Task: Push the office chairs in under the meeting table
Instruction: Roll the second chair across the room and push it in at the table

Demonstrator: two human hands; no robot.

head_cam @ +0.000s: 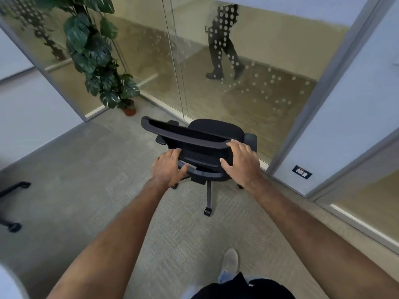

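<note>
While both reach forward | left hand (168,169), right hand (241,162) flank chair backrest (194,138)

Both hands, left (169,167) & right (241,161), open on black office chair (194,137) backrest, near glass wall (237,72)

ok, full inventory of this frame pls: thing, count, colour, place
black mesh-back office chair: 1, black, centre, facing the glass wall
second chair's wheeled base: 1, black, left edge, mostly cut off
potted leafy plant: 1, dark green in a red-brown pot, left corner by the glass
dotted glass wall: 1, clear, behind the chair
wall socket plate: 1, dark, right wall, low
carpet floor: 1, grey-beige
passer-by's legs: 1 person, dark clothes, beyond the glass
grey shoe: 1, bottom centre
left hand: 1, on the backrest's lower left
right hand: 1, on the backrest's top right
</note>
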